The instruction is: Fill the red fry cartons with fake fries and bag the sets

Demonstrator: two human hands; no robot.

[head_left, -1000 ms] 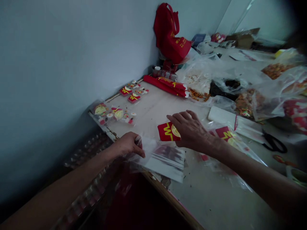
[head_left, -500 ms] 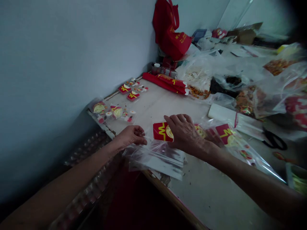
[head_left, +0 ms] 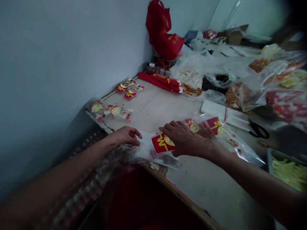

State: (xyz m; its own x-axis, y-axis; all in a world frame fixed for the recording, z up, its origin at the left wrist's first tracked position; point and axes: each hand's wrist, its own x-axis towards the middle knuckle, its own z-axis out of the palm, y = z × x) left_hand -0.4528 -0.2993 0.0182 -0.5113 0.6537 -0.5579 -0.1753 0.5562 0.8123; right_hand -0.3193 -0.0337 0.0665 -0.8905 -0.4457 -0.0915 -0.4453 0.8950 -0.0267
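My right hand (head_left: 183,139) is closed on a red card with a yellow zigzag mark (head_left: 160,143) and a pale round shape partly under the fingers. The card lies over clear plastic bags (head_left: 146,153) at the table's near edge. On the left, my left hand (head_left: 127,135) pinches the edge of a clear bag, its fingertips a short way from the card. Just right of my right hand lie filled clear packets (head_left: 217,126) with similar red cards and small pieces inside.
Small packets (head_left: 115,110) and red cards (head_left: 130,94) lie along the wall side. Beyond are red rolled sheets (head_left: 160,82) and a red bag (head_left: 165,41). Black-handled scissors (head_left: 259,129) and a tray of pale yellow strips (head_left: 287,171) sit at right.
My right hand has lowered the red card onto the bags, and the card is tilted a little. My left hand stays pinched at the bag. The whole view has shifted slightly.
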